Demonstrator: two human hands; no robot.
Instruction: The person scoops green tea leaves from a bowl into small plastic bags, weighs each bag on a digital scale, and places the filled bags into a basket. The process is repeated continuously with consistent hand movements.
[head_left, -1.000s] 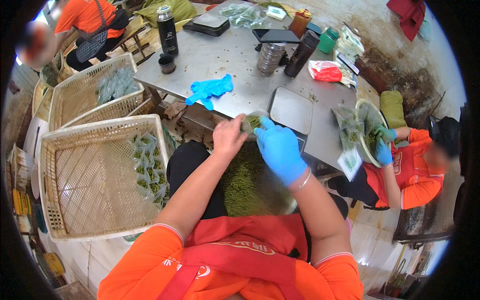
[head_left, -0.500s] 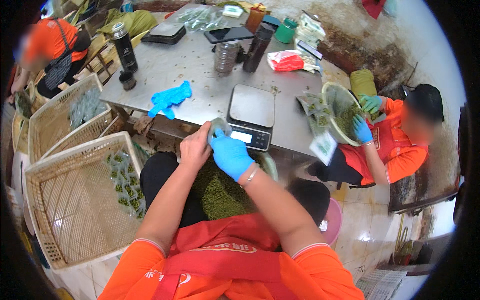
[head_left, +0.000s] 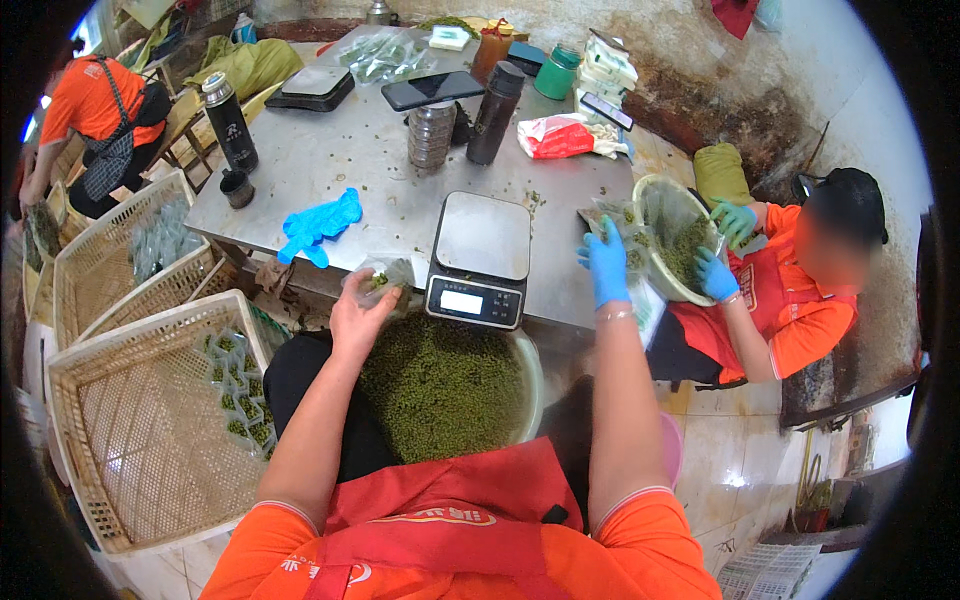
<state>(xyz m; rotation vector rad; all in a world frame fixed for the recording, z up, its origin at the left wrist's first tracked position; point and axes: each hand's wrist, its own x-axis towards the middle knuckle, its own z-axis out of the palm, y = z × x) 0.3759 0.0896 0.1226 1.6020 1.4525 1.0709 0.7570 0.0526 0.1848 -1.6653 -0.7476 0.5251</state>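
Note:
My bare left hand is closed around a small clear plastic bag with a little green stuff in it, just left of the digital scale. In a blue glove, my right hand is stretched out to the table's right edge, fingers apart. It is at the filled clear bags there, partly covering them; whether it touches them I cannot tell. Between my knees stands a pale tub full of small green buds or grains. Nothing lies on the scale's plate.
A blue glove lies on the metal table, with flasks, a jar and a phone farther back. Plastic crates with filled bags stand at left. At right a co-worker's gloved hands work at a pale basin.
My right hand has left the small bag near the scale and moved right to the filled bags. The left hand keeps the bag, slightly lower and to the left. The view has shifted a little.

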